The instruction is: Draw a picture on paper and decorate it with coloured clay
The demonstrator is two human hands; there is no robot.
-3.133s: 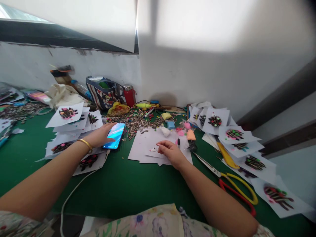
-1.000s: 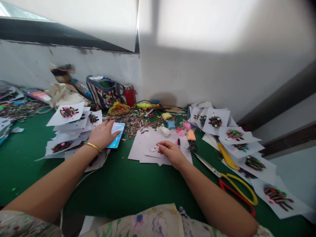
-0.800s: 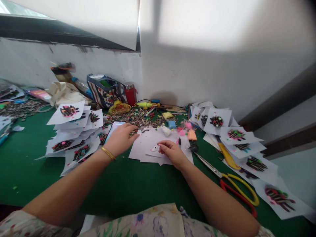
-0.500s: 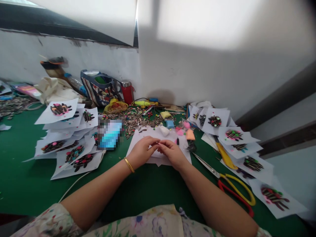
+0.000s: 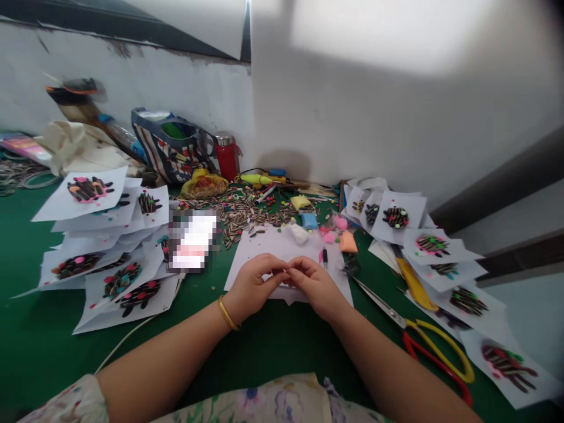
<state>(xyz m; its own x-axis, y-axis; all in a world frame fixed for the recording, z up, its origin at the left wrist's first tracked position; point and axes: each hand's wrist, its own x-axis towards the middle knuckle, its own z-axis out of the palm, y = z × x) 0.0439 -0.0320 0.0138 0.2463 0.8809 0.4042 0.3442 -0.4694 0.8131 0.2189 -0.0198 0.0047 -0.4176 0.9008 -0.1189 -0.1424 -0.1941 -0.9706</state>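
Over the white paper (image 5: 247,249) my left hand (image 5: 258,283) and my right hand (image 5: 311,285) meet fingertip to fingertip. Both are closed in a pinch, and whatever lies between the fingertips is too small or hidden to make out. Behind them on the paper sits a lump of white clay (image 5: 299,234). A dark pen (image 5: 325,258) lies by my right hand. Blue clay (image 5: 309,221), yellow clay (image 5: 300,202), pink clay (image 5: 340,222) and orange clay (image 5: 348,241) are grouped past the paper's far edge. Striped sunflower seeds (image 5: 247,212) spread in a heap beyond.
Paper sheets with seed pictures stand in a left stack (image 5: 110,235) and a right stack (image 5: 434,244). Large scissors (image 5: 408,323) lie open at right, near a yellow-handled tool (image 5: 414,279). A blurred phone (image 5: 194,241), a red flask (image 5: 227,157) and a striped bag (image 5: 171,147) are at left.
The view has shifted slightly, so the stacks sit further outward. My hands stay together in the pinch, a little lower in view. The phone's screen has turned from blue to mostly white.
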